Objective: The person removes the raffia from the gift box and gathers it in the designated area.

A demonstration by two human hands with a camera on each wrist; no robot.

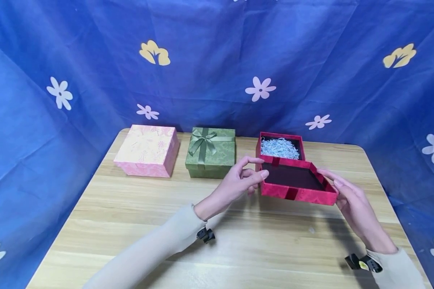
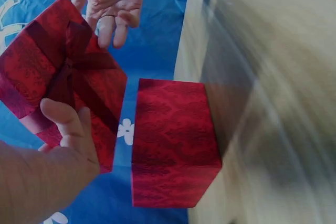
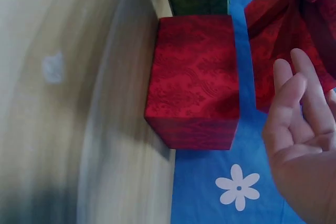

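Note:
A red gift box lid point(image 1: 300, 193) with a dark inside is tilted up off the table, its hollow side facing the head camera. At its left edge, my left hand point(image 1: 236, 180) pinches the lid between thumb and fingers. My right hand point(image 1: 358, 206) holds the opposite edge with thumb and forefinger, its other fingers loosely bent beneath. On the lid's outer face, a dark red ribbon bow point(image 2: 69, 66) shows in the left wrist view. Just behind stands the red box base point(image 3: 194, 72), uncovered, with pale blue shredded paper point(image 1: 279, 148) inside.
To the left of the red base is a green box point(image 1: 217, 158) with a ribbon bow, lid on. Farther left sits a closed pink box point(image 1: 144, 148). The wooden table point(image 1: 137, 216) ends against a blue flowered cloth point(image 1: 209, 72) behind the boxes.

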